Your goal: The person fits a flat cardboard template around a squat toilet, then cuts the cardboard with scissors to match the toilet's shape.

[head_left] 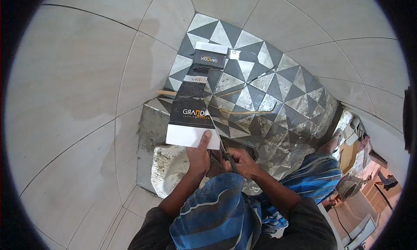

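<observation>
My left hand (199,156) grips the near white edge of a long, unfolded cardboard box (186,106), thumb on top. The box is black and white with "GRANDIA" lettering and stretches forward above the patterned floor. My right hand (244,162) is closed around a dark-handled tool (231,162) with a thin blade. The blade runs along the right edge of the cardboard, close to my left thumb. Whether it is a knife or scissors I cannot tell. Both hands are near each other, above my knees in blue patterned cloth (213,206).
Grey-and-white triangle tiles (260,91) cover the wet, dirty floor. Beside my left forearm is a stained white basin-like fixture (161,174). A thin strip (247,112) lies on the tiles. Large beige wall tiles (78,76) enclose the corner. Cluttered items and a cardboard piece (349,156) are at right.
</observation>
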Motion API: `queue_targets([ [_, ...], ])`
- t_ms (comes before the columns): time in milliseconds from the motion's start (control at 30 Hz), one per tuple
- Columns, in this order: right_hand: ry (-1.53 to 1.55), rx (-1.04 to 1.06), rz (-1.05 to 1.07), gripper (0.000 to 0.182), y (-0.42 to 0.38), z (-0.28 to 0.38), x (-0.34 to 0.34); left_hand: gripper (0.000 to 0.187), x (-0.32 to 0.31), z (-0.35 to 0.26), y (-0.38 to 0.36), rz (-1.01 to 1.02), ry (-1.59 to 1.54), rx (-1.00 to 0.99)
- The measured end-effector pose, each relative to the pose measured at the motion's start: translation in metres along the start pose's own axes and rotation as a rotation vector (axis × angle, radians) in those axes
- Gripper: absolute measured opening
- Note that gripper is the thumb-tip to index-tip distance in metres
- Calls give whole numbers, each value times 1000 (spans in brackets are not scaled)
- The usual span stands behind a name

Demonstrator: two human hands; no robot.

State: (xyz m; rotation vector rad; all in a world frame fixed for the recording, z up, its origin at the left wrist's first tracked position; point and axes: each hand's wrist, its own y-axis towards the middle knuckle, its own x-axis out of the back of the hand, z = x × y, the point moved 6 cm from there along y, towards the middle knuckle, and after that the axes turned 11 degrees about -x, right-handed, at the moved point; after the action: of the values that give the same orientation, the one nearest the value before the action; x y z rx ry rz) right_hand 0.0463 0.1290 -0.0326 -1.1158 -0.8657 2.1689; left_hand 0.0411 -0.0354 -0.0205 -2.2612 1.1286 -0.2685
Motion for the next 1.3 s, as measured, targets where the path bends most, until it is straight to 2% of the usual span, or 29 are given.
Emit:
queue_targets([
  [100,-53,45,-72,34,-2,4,-1,39,-1,4,0,-27,-81,-14],
  [233,3,82,-50,37,-3,6,-3,37,-1,3,2,-40,-125,-29],
  [300,-100,69,-108,38,3,-7,3,36,-1,2,2,-28,-112,-38],
  [400,9,59,-61,39,0,2,-4,36,2,11,-1,-78,-149,61],
  [467,-24,62,-75,39,3,-4,-1,34,1,1,0,31,48,-245],
  [500,-57,67,-89,39,3,-6,-1,34,3,4,0,31,48,-244],
  [567,-29,81,-88,40,3,-6,-2,35,1,2,-1,-77,-60,40],
  [600,0,95,-88,41,3,-5,-2,35,3,6,-1,-77,-60,40],
  [633,0,95,-88,41,4,-7,-1,35,3,3,0,-23,7,-44],
  [667,-68,92,-111,41,5,-10,2,34,2,0,1,30,75,-127],
  [700,-136,89,-135,42,6,-12,4,34,2,2,1,29,74,-127],
  [767,-105,66,-128,42,4,-11,3,34,-2,-1,-1,-56,-73,-4],
  [867,-63,35,-112,42,5,-14,3,33,3,3,1,-6,15,26],
  [933,-51,24,-105,41,4,-8,3,33,1,6,-1,6,-34,34],
  [1033,-61,116,-112,38,2,11,3,34,-7,2,-6,8,-104,42],
  [1100,-77,7,-69,36,10,-13,11,34,-9,1,-8,-3,-125,42],
  [1200,-77,11,-125,38,3,4,5,33,-3,13,-7,-35,-135,35],
  [1267,-38,39,-122,37,1,8,1,33,-5,6,-6,80,-3,-133],
  [1300,3,68,-120,38,1,11,1,33,-5,7,-6,80,-3,-134],
])
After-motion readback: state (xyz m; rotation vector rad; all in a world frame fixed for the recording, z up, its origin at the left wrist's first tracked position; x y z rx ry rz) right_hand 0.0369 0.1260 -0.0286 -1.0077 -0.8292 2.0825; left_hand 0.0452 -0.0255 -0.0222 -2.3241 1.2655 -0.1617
